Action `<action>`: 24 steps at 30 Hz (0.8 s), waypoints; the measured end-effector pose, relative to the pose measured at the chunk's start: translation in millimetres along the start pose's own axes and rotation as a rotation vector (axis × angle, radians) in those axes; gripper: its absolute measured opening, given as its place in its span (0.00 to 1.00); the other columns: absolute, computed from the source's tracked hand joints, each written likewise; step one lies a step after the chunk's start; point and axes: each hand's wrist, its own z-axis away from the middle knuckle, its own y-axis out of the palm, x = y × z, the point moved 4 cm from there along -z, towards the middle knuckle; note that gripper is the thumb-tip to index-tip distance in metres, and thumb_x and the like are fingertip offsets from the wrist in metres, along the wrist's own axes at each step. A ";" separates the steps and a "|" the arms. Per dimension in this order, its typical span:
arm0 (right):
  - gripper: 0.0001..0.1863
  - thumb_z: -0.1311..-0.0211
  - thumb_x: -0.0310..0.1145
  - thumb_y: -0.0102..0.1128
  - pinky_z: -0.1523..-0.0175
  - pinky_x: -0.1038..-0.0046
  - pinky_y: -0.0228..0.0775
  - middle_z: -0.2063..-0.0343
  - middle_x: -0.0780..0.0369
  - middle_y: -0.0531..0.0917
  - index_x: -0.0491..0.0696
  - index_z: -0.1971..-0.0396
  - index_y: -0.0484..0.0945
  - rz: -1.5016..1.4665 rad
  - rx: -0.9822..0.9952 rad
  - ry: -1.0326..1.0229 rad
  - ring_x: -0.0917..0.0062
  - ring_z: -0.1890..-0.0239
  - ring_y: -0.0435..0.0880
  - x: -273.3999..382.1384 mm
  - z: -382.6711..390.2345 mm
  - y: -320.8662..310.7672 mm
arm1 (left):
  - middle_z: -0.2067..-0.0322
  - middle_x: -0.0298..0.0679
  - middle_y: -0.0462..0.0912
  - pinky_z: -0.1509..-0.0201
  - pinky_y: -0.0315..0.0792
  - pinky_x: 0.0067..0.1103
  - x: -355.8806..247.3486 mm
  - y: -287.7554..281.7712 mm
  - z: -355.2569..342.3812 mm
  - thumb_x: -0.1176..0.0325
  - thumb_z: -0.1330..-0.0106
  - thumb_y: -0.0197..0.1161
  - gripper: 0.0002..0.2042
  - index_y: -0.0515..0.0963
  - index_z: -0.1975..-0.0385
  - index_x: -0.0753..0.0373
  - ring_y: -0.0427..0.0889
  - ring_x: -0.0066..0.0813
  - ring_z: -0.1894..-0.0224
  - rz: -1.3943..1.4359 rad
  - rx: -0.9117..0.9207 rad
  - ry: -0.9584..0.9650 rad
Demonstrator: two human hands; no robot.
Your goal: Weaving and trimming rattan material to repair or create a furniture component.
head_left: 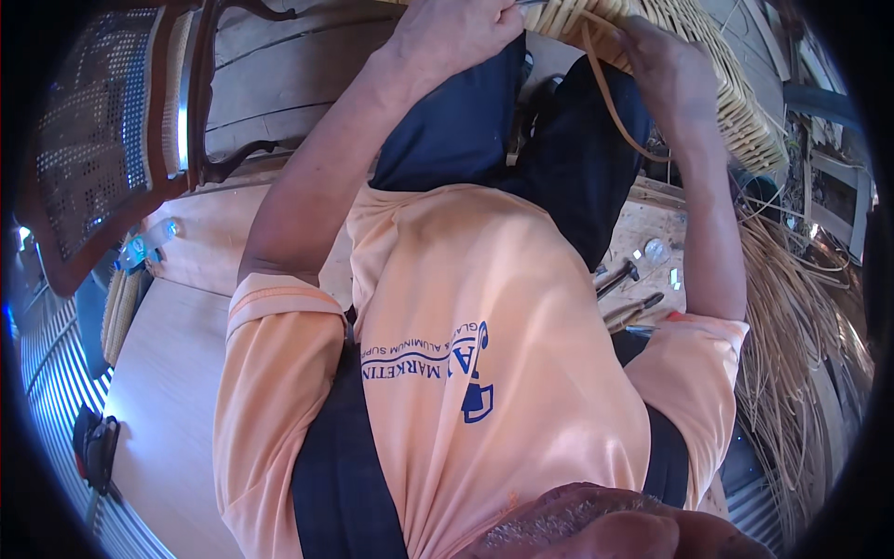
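Observation:
A pale woven cane piece point(745, 102) fills the upper right of the head view, with a loose tan strip point(605, 93) looping down from it. My left hand point(470, 33) is closed at the top edge, on a thin item I cannot make out, beside the weave. My right hand point(666, 74) has curled fingers against the woven piece near the strip; what they grip is partly hidden. My legs in dark trousers point(447, 130) are beneath the work.
A dark-framed chair with cane mesh point(93, 140) stands at left, near a plastic bottle point(144, 244) and a dark object point(93, 447) on a pale board point(177, 391). Hand tools point(629, 279) lie at right, beside a heap of loose cane strands point(787, 317).

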 end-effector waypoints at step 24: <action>0.16 0.36 0.44 0.55 0.50 0.63 0.69 0.63 0.54 0.82 0.46 0.59 0.78 -0.276 0.143 0.004 0.60 0.56 0.81 31.6 23.8 -95.4 | 0.75 0.30 0.75 0.78 0.65 0.15 -52.8 -230.1 40.5 0.55 0.36 0.57 0.17 0.79 0.56 0.61 0.72 0.13 0.76 0.029 -0.072 0.027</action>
